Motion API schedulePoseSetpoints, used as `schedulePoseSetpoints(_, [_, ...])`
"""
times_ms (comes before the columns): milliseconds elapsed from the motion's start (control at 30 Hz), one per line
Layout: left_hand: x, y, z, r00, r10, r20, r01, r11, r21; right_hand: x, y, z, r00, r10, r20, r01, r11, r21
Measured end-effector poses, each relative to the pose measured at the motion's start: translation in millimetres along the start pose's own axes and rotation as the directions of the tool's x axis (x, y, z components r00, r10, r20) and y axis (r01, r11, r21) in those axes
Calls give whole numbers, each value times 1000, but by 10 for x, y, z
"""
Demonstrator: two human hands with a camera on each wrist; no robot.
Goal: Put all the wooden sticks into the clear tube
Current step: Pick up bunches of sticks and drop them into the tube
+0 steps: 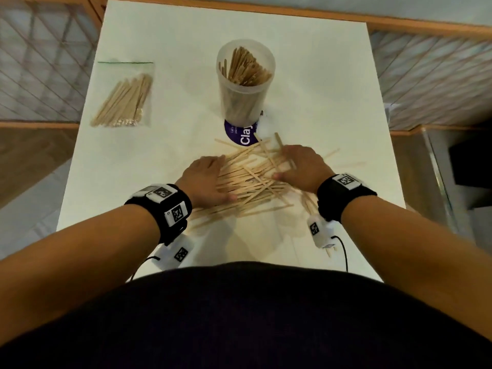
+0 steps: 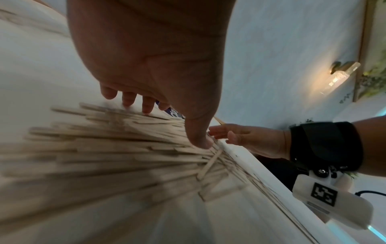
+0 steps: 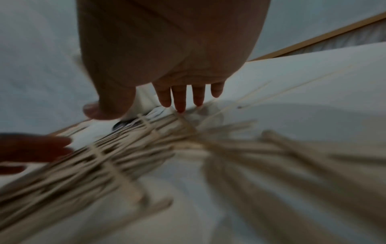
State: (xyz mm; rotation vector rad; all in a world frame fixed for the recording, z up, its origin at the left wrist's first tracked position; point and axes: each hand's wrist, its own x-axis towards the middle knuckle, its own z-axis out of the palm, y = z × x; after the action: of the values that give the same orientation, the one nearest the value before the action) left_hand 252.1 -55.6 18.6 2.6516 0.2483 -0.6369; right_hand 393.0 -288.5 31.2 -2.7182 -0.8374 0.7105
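Note:
A loose pile of thin wooden sticks lies spread on the white table in front of me. My left hand lies flat on the pile's left side, fingers straight. My right hand rests on the pile's right side with straight fingers touching the sticks. Behind the pile stands the clear tube, upright and open at the top, with several sticks inside. In the left wrist view my left thumb presses on the sticks. The right wrist view shows my right fingers spread over the blurred sticks.
A clear zip bag with more wooden sticks lies at the table's far left. A purple round lid lies under the tube's base. A few stray sticks lie to the right of the pile, near the table's right edge.

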Motion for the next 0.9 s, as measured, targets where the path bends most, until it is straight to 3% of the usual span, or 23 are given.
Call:
schedulePoseSetpoints(133, [-57,69,134,992,35,-118,-21,993,117,-94,-84,309,988,-153,32,157,964,-213])
schedulePoseSetpoints(300, [-44,55,93,984,26,-177,0,990,144,-125,-69,400,968,-216,-125,191,964,-185])
schedulePoseSetpoints(467, [-59,27,38,984,17,-176,9,989,145,-93,-6,374,957,-277,-86,249,936,-251])
schedulePoseSetpoints(733, [-164,20,-131,986,37,-165,-4,981,196,-94,-71,204,980,-197,6,194,960,-201])
schedulePoseSetpoints(900, [-247,97,-283,996,20,-87,16,916,400,-114,-109,88,984,-156,82,174,937,-303])
